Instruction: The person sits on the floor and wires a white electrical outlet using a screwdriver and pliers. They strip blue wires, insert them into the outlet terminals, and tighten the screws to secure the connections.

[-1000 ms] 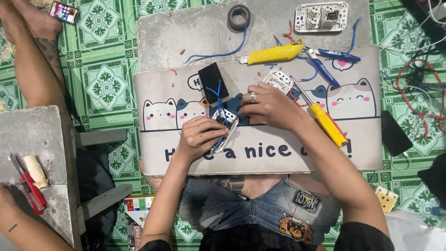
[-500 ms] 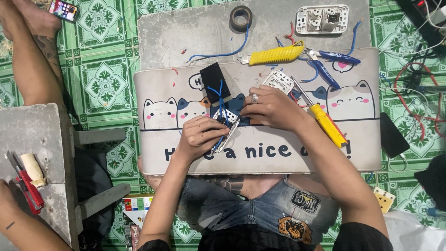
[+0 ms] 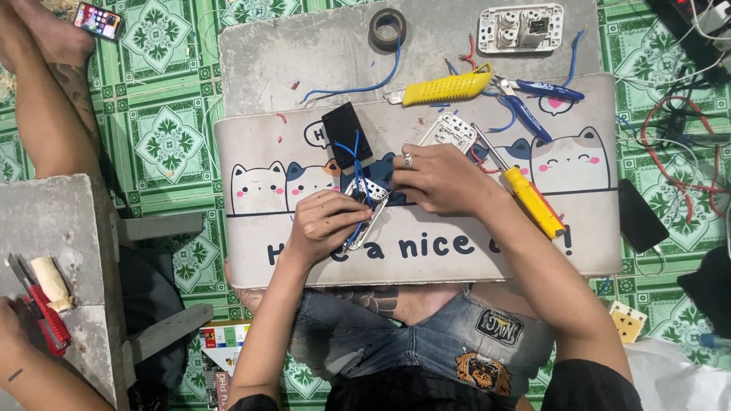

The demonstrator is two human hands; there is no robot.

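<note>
My left hand grips a small white switch module with blue wires running up to a black box. My right hand, a ring on one finger, pinches the same module from the right. Both hands rest on a cat-printed mat laid over my lap. A white switch plate lies just above my right hand, and a yellow-handled screwdriver lies along my right forearm.
A yellow utility knife, blue-handled pliers, a tape roll and a white socket plate lie on the grey slab. Tangled wires lie right. Another person's hand holds red pliers at a concrete block; a phone lies top left.
My hands have stayed on the switch module with only slight finger shifts. The other person's hand with the red pliers has moved slightly at the left.
</note>
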